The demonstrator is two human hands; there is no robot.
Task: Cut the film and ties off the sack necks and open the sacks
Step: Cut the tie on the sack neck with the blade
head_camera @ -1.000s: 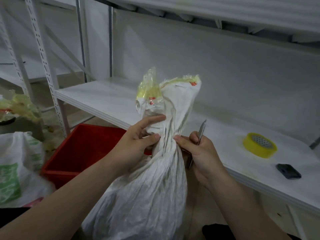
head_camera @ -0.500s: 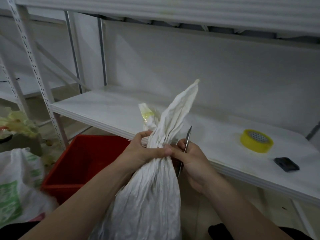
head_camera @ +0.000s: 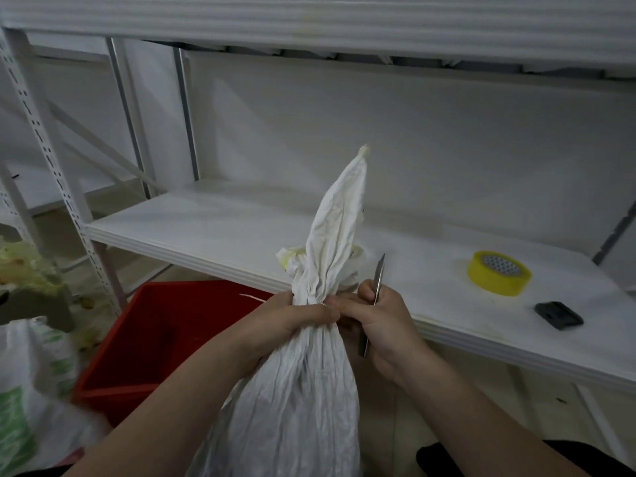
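- The white woven sack [head_camera: 299, 390] stands upright in front of me, low in the middle of the view. Its neck [head_camera: 311, 297] is bunched tight, and the loose top rises above it to a point.
- A scrap of yellowish film [head_camera: 290, 261] clings to the sack just above the neck, on its left side and behind.
- My left grip [head_camera: 292, 320] is curled around the neck from the sack's left, squeezing it.
- My right grip [head_camera: 382, 325] touches the neck on the sack's right. Its fingers are closed round a slim metal knife [head_camera: 378, 287], blade pointing up and clear of the fabric, while the thumb reaches across to the neck.
- Behind the sack runs a white shelf [head_camera: 206, 228].
- On that shelf, right of the sack, lies 1 roll of yellow tape [head_camera: 499, 273], and farther right 1 small black object [head_camera: 557, 315].
- Left of the sack, below the shelf edge, sits a red crate [head_camera: 165, 339].
- Far left of the sack is another white bag [head_camera: 31, 390] with green print, blurred.
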